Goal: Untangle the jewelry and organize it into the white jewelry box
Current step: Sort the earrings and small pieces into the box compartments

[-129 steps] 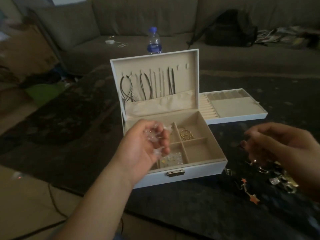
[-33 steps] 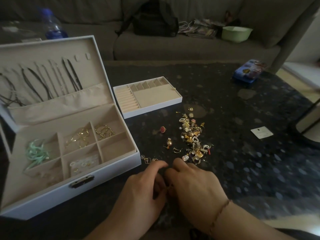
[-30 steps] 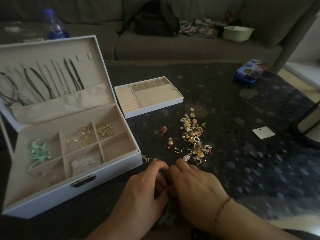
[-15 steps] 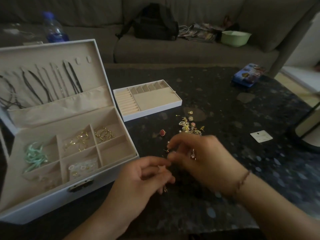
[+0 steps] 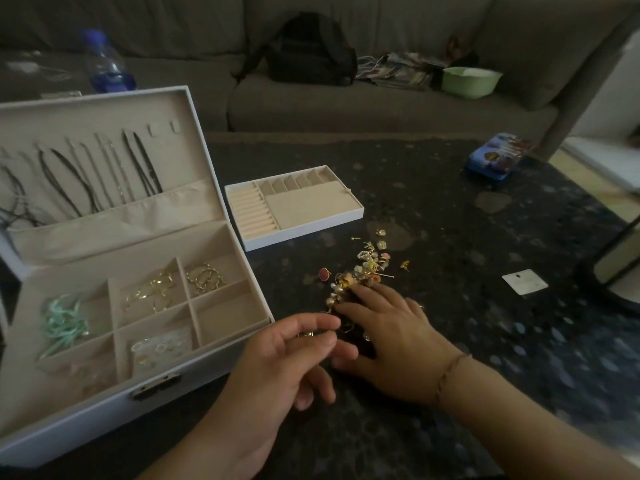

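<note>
The white jewelry box (image 5: 221,362) lies open at my left. My left hand (image 5: 277,362) pinches something small and gold; my right hand (image 5: 391,337), fingers spread flat, sorts the tangled jewelry pile (image 5: 360,271). Next: tease one piece free.

The white jewelry box (image 5: 194,367) stands open on the left, lid upright with dark cords hanging inside, its beige compartments holding gold hoops, mint ribbon and small pieces. Its removable tray (image 5: 304,230) lies just beside it. A tangled jewelry pile (image 5: 363,271) lies right of the box.
</note>
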### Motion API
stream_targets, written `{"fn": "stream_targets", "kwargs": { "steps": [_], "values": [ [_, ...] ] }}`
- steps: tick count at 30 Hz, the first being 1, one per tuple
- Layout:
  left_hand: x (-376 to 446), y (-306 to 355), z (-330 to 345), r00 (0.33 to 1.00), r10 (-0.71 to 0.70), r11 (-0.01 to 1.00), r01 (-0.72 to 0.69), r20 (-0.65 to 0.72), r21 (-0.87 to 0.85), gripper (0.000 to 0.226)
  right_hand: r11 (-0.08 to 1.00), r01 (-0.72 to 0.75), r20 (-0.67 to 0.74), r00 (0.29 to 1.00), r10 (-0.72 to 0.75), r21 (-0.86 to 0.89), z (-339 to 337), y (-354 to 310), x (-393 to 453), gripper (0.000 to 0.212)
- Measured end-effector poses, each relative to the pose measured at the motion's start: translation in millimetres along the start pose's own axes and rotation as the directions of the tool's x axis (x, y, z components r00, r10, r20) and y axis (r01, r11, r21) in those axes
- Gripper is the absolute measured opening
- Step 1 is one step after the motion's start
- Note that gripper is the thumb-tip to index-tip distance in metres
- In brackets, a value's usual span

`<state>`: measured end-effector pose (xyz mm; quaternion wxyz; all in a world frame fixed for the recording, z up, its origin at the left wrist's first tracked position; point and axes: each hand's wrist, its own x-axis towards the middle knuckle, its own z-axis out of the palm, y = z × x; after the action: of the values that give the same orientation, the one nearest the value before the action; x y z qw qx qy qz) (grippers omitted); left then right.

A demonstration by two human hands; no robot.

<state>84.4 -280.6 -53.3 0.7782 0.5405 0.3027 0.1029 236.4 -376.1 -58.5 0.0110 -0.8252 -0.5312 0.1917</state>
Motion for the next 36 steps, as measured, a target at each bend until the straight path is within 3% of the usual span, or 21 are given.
{"fn": "stream_targets", "kwargs": {
  "steps": [3, 5, 10, 14, 19, 26, 32, 34, 36],
  "values": [
    [1.5, -0.9, -0.4, 1.0, -0.026, 1.0, 0.026, -0.01, -0.002, 0.039, 0.987, 0.16, 0.067, 0.985, -0.159, -0.017, 0.7, 0.7, -4.9, 0.07],
    [2.2, -1.4, 0.6, 0.999, -0.039, 0.999, 0.039, -0.018, -0.002, 0.038, 0.983, 0.183, 0.121, 0.976, -0.181, -0.009, -5.4, 5.2, -11.7, 0.069],
    [3.3, -2.7, 2.6, 0.994, -0.097, 0.994, 0.093, -0.058, -0.063, 0.019, 1.0, 0.018, 0.215, 0.976, -0.021, 0.017, -29.5, 36.8, -29.6, 0.078],
    [3.0, -3.6, 3.2, 0.992, -0.102, 0.993, 0.098, -0.068, -0.068, 0.019, 0.989, -0.146, 0.118, 0.983, 0.143, 0.018, -38.0, 59.3, -26.9, 0.08],
    [2.8, -4.8, 4.8, 0.993, -0.104, 0.993, 0.1, -0.06, -0.054, 0.019, 0.963, -0.264, 0.097, 0.961, 0.258, 0.054, -42.6, 83.9, -22.9, 0.057],
    [2.9, -8.1, 2.7, 0.993, -0.105, 0.994, 0.104, -0.05, -0.031, 0.019, 0.97, -0.195, -0.082, 0.975, 0.208, 0.141, -42.6, 87.0, -23.6, 0.05],
    [2.0, -6.3, 5.9, 0.994, -0.1, 0.994, 0.099, -0.036, -0.041, 0.021, 0.984, 0.023, -0.298, 0.954, 0.031, 0.178, -35.0, 61.3, -7.6, 0.042],
    [1.3, -6.0, 7.0, 0.994, -0.102, 0.994, 0.101, -0.039, -0.029, 0.02, 0.988, 0.07, -0.287, 0.958, -0.028, 0.139, -29.9, 45.3, 6.1, 0.047],
    [1.6, -5.5, 6.6, 0.993, -0.104, 0.994, 0.103, -0.055, -0.027, 0.019, 0.998, 0.029, -0.199, 0.98, -0.016, 0.063, -24.4, 34.5, 16.9, 0.054]
  ]
}}
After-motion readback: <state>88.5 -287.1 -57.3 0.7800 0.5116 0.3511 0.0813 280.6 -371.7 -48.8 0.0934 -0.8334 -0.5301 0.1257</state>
